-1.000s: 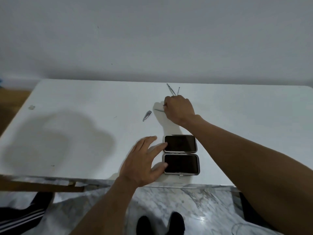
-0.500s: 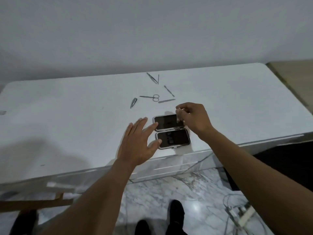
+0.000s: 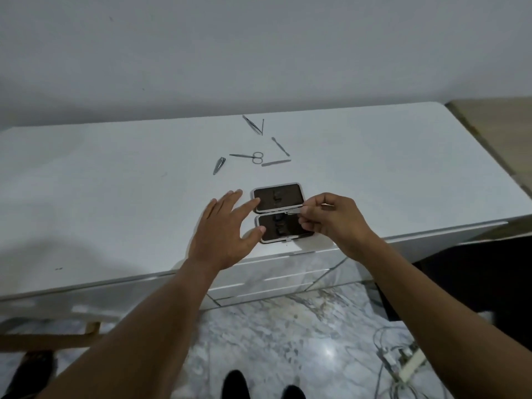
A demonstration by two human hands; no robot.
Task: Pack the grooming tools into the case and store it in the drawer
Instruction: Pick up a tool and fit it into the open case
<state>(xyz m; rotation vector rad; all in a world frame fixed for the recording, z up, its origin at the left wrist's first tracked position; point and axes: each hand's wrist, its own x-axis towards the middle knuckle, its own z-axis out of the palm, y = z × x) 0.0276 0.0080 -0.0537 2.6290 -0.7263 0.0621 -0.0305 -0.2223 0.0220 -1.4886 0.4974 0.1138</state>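
The grooming case (image 3: 278, 198) lies open and flat near the front edge of the white cabinet top (image 3: 115, 182), showing two dark halves. My left hand (image 3: 227, 228) rests with spread fingers on the case's left side. My right hand (image 3: 328, 217) pinches a small silver tool (image 3: 294, 211) over the hinge at the case's right side. Beyond the case lie a nail clipper (image 3: 218, 165), small scissors (image 3: 250, 156), a nail file (image 3: 275, 163), a thin pusher (image 3: 280, 146) and tweezers (image 3: 253, 125).
Drawer fronts (image 3: 273, 280) run below the cabinet's front edge. A marble floor (image 3: 288, 326) lies underneath, with cables and a power strip (image 3: 403, 361) at lower right. A wooden surface (image 3: 495, 125) adjoins the cabinet on the right. My feet show at the bottom.
My right hand left the loose tools at the back and came to the case's right side, carrying a small silver tool. My left hand stayed at the case. The view shifted.
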